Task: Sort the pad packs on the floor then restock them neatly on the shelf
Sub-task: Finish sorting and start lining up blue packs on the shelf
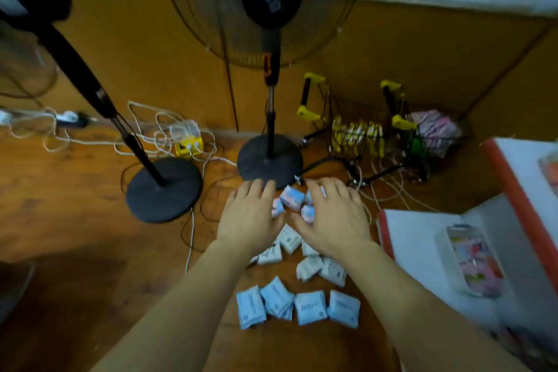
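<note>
Head view showed both hands low over the pink-and-blue pad packs (292, 197) on the wooden floor (75, 190), just before the fan base (269, 161). Left hand (251, 214) lay flat, fingers straight, touching one pack's edge; right hand (333, 214) had fingers loosely spread over the cluster, whether pinching any could not be told. White packs (290, 238) sat nearer, light-blue packs (297, 306) in a row nearest. The step looked like gathering the pink group; sweeping inward from both sides, keeping kinds apart, would likely serve. The shelf (422, 251) stood right.
</note>
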{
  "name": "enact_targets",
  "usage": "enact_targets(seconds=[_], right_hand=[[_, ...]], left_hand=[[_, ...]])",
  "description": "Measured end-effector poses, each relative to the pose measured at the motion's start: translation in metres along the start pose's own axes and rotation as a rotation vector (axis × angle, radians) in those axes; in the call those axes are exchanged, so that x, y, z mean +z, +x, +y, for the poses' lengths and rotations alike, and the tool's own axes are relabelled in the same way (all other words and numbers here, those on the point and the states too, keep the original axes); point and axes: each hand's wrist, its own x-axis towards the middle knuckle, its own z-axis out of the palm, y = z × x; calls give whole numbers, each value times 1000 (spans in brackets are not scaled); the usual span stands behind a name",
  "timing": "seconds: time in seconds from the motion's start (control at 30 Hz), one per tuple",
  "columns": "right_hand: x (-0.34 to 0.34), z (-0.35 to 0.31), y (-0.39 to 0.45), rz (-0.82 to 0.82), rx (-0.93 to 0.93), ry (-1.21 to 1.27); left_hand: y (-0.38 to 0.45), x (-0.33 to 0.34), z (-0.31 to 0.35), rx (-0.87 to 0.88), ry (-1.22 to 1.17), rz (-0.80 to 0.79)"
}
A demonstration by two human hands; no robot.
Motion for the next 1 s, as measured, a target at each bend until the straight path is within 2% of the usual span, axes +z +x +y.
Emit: enact_targets(seconds=[0.27,0.5,0.8,1.0], right_hand=[[-168,6,-15,77,-31,-27],[-287,23,-57,168,38,-79],[-400,55,-170,315,361,-203],[-452,74,-287,373,637,-300]], left_hand=[[5,-164,48,34,30,156],[-7,-264,99,125,20,231],[-34,-373,203,399,-4,302],[-76,-407,301,652,-100,329]])
